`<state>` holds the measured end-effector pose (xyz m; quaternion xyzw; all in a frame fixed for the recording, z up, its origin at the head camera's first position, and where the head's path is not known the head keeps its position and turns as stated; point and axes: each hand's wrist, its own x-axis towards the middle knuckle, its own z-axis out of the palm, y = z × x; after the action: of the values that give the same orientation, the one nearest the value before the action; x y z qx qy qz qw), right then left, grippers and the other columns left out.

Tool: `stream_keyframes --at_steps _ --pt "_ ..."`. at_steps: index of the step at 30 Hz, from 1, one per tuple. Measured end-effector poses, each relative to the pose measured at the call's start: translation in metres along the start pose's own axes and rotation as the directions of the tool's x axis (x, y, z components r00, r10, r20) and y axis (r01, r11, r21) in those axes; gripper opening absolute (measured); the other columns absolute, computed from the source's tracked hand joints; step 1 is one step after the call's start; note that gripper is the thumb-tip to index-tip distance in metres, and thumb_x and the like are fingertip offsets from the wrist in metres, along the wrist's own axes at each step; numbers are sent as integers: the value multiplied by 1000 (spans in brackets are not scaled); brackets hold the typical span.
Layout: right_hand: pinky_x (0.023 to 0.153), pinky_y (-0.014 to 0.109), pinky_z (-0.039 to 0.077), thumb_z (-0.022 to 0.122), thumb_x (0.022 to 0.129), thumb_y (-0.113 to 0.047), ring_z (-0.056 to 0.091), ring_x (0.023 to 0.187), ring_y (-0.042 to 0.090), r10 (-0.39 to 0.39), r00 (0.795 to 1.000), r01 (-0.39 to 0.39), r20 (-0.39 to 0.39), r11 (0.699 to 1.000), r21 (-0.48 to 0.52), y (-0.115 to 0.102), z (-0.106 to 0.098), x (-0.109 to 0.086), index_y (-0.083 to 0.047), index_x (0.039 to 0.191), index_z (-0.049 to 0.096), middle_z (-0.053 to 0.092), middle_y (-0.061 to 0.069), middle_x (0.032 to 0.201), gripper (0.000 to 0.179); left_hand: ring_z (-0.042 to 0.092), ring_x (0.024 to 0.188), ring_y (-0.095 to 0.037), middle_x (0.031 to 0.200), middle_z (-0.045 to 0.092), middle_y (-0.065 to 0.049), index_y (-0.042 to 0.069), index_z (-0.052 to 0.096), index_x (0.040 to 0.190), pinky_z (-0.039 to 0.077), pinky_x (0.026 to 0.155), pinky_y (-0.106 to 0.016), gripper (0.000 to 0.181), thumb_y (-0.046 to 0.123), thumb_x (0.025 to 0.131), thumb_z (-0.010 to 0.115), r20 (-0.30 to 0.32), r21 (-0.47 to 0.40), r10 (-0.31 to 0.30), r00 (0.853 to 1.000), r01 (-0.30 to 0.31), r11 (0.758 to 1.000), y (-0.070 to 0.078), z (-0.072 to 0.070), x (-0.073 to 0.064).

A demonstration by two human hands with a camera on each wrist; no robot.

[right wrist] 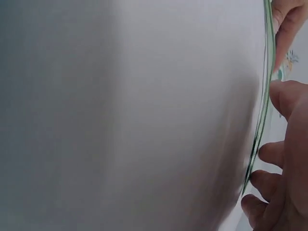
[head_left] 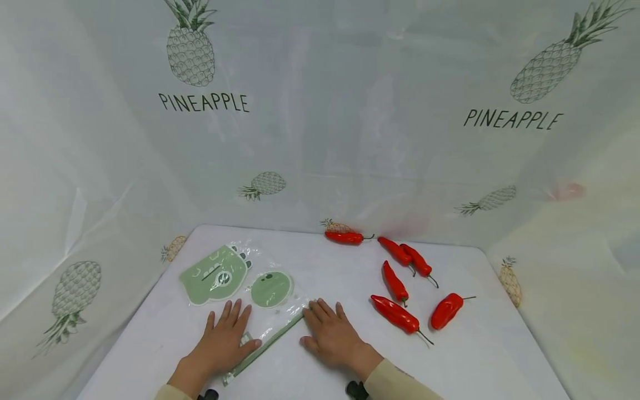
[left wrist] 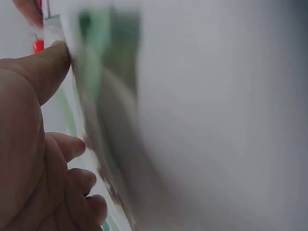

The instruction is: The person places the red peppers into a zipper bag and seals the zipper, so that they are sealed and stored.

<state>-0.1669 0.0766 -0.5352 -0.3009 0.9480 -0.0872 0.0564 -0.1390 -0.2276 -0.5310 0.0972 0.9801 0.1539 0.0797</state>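
A clear plastic zip bag [head_left: 270,290] with green cartoon prints lies flat on the white table, slanted, its green zip strip [head_left: 275,339] along the near right edge. My left hand [head_left: 222,340] rests at the bag's near left side, fingers spread and straight, the thumb over the strip's lower part. At the strip's upper right end, my right hand [head_left: 332,336] lies palm down with its fingertips on the bag's corner. In the left wrist view the thumb [left wrist: 50,67] touches the bag's edge. The right wrist view has fingertips [right wrist: 264,185] close along the green strip.
Several red peppers lie right of the bag, among them a large one [head_left: 395,314], a short thick one [head_left: 446,311] and one at the back edge [head_left: 344,238]. A pale curtain [head_left: 340,111] printed with pineapples hangs behind and beside the table [head_left: 480,361].
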Motion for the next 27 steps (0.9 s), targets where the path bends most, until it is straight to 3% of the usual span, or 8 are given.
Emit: stream_keyframes --at_steps 9,15,21,27 --pt "128 67 24 46 109 -57 27 161 30 73 997 -73 13 996 43 29 -6 -7 -15 163 41 35 5 172 69 20 159 -49 170 26 -28 1 41 160 12 125 -77 90 60 97 66 40 -52 46 998 -44 998 39 8 8" --pt "127 69 24 50 108 -52 29 160 35 124 992 -123 -12 991 60 51 -13 -10 -12 162 42 38 8 170 68 23 158 -50 167 30 -30 2 45 158 14 122 -80 82 56 99 66 15 -54 146 989 -145 988 65 11 5" --pt "126 70 24 54 108 -46 29 159 36 155 987 -152 -34 986 74 66 -16 -14 -10 161 44 38 9 169 64 26 156 -50 166 33 -30 3 46 157 19 121 -80 81 56 99 65 16 -12 246 969 -246 969 81 21 4" --pt "126 71 24 54 108 -46 28 159 37 160 987 -156 -31 983 93 73 -12 -11 -10 162 41 36 10 170 66 29 155 -49 166 34 -29 1 45 157 23 121 -77 83 57 98 65 19 -4 277 961 -277 961 91 25 2"
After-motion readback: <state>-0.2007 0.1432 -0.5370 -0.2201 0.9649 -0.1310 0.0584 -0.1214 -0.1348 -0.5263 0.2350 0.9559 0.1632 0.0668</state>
